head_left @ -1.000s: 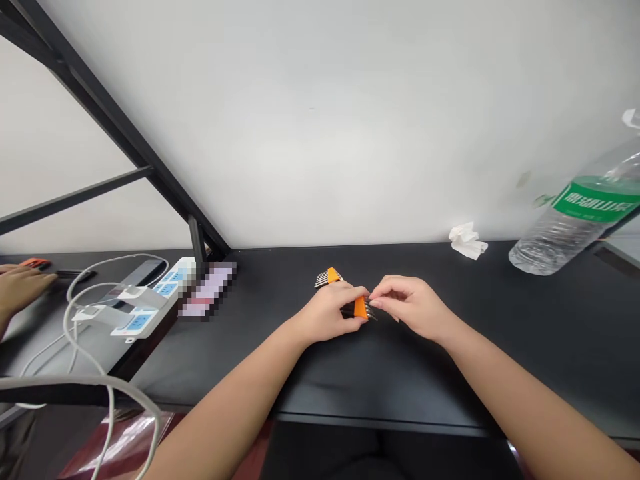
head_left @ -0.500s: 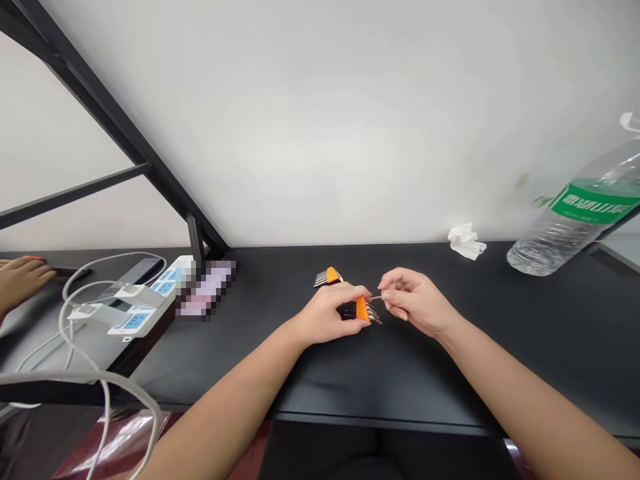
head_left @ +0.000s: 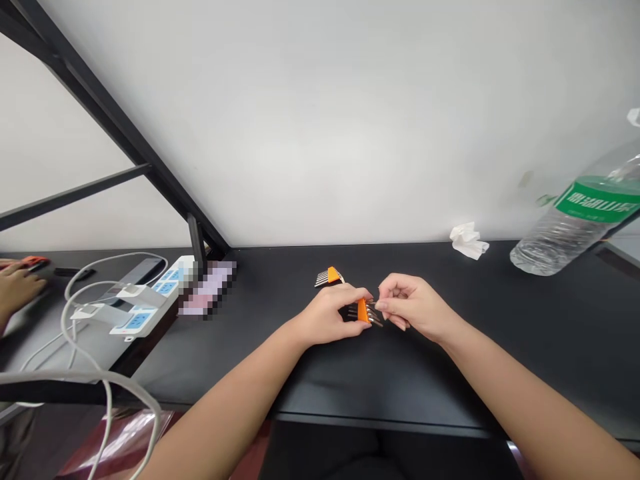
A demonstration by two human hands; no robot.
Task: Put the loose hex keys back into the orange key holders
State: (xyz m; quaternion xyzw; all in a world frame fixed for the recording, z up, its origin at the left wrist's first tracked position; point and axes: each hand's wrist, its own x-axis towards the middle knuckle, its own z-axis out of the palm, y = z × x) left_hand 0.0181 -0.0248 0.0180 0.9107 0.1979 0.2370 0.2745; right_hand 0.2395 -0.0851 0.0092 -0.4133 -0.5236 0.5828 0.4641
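Note:
On the black table (head_left: pixel 450 360) my left hand (head_left: pixel 327 313) is closed around an orange holder (head_left: pixel 361 311) with a row of thin metal keys sticking out to the right. My right hand (head_left: pixel 413 307) pinches one of those metal keys at the holder's right side with thumb and forefinger. Just behind my left hand lies a second orange holder (head_left: pixel 330 275) with its metal keys fanned to the left.
A crumpled white tissue (head_left: pixel 467 240) and a clear water bottle (head_left: pixel 580 213) with a green label lie at the back right. A white power strip (head_left: pixel 150 300) with white cables sits at the left. Another person's hand (head_left: pixel 17 287) rests at the far left.
My right hand pulled back to the right with a thin key, then came back against the holder's right side. The other person's hand at the far left shifted slightly.

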